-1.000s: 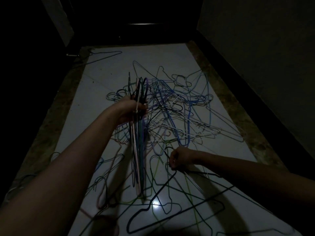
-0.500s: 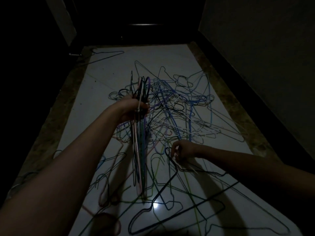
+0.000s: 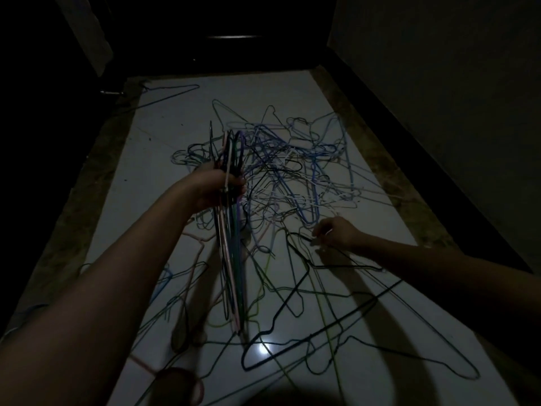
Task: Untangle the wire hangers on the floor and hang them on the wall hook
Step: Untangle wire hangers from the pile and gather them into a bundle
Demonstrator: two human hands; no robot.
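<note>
Wire in many colours sprawls across the pale floor tiles (image 3: pixel 164 148), a tangle of hangers (image 3: pixel 292 183) ahead of me. My left hand (image 3: pixel 215 187) grips a gathered bundle of hangers (image 3: pixel 231 259) upright. My right hand (image 3: pixel 336 234) seems to pinch a black hanger (image 3: pixel 304 285) lying on the floor; dim light blurs the fingertips.

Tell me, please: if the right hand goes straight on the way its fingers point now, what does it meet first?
Probably the black hanger: the right hand points left and down, and its fingertips are already at that wire's hooked end. Depth is unclear in this dim light.
</note>
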